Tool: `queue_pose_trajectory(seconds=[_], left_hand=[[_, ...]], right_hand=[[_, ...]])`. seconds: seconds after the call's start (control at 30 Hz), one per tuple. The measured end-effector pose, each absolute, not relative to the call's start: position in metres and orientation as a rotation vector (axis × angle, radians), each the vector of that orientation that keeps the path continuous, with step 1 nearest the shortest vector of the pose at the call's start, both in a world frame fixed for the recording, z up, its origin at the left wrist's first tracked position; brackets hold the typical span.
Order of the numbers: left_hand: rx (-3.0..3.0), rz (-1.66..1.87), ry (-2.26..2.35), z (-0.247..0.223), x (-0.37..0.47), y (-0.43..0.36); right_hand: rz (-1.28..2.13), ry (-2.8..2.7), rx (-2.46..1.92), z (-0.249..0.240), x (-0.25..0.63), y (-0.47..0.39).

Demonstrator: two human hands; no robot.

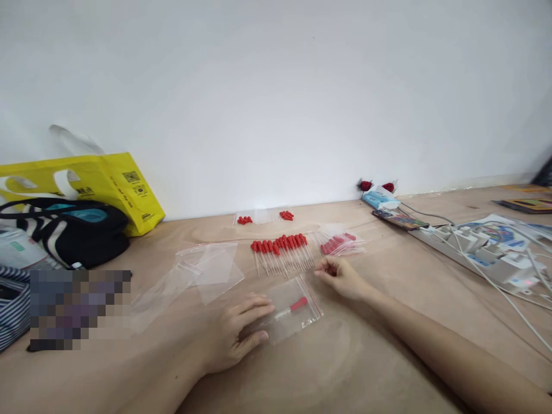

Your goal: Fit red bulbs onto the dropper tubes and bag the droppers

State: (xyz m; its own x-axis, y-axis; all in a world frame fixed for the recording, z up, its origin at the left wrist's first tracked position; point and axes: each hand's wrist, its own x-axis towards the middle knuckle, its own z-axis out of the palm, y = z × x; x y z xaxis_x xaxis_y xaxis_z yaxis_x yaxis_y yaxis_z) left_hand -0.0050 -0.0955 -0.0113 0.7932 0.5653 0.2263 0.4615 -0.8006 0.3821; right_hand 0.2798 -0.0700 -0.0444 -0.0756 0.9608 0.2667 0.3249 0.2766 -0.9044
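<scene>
A clear zip bag (282, 330) lies on the table with one red-bulbed dropper (298, 303) inside. My left hand (241, 328) rests on the left part of this bag, fingers stretched out and apart. Just right of the bag, my right hand (342, 278) has its fingers curled together near the table; whatever they may hold is hidden. Beyond both hands is a row of several droppers (282, 253), red bulbs pointing away and clear stems toward me. Behind my right hand sits another zip bag (356, 248) with several red-bulbed pieces in it.
Flat clear bags (219, 273) overlap left of the droppers. Small red bulbs (287, 215) lie on a clear bag by the wall. At left stand a yellow bag (138, 198) and a black bag (99, 233). A power strip (495, 267) with cables spreads over the right side.
</scene>
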Motion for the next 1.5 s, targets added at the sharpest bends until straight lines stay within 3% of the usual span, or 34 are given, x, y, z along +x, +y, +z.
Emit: queue_pose_trajectory(seconds=[0.13,0.3,0.7,1.0,1.17,1.5], left_hand=[[2.626,0.358,0.799,-0.011,-0.011,-0.096],[2.591,0.287,0.782,-0.014,-0.008,-0.091],[2.582,0.283,0.782,-0.018,-0.011,-0.093],[2.577,0.224,0.819,-0.012,-0.008,-0.094],[2.569,0.218,0.82,-0.01,-0.004,-0.094],[2.542,0.197,0.899,-0.015,-0.006,-0.093]], right_hand=[[0.577,-1.653,-1.483,-0.032,0.286,-0.029],[0.487,-1.627,-1.644,-0.024,0.273,0.025],[0.667,-1.534,-1.664,-0.037,0.269,0.065],[0.764,-1.244,-1.408,-0.012,0.292,0.007],[0.895,-0.991,-1.048,-0.029,0.298,-0.05],[1.116,-0.772,-0.99,-0.047,0.268,-0.083]])
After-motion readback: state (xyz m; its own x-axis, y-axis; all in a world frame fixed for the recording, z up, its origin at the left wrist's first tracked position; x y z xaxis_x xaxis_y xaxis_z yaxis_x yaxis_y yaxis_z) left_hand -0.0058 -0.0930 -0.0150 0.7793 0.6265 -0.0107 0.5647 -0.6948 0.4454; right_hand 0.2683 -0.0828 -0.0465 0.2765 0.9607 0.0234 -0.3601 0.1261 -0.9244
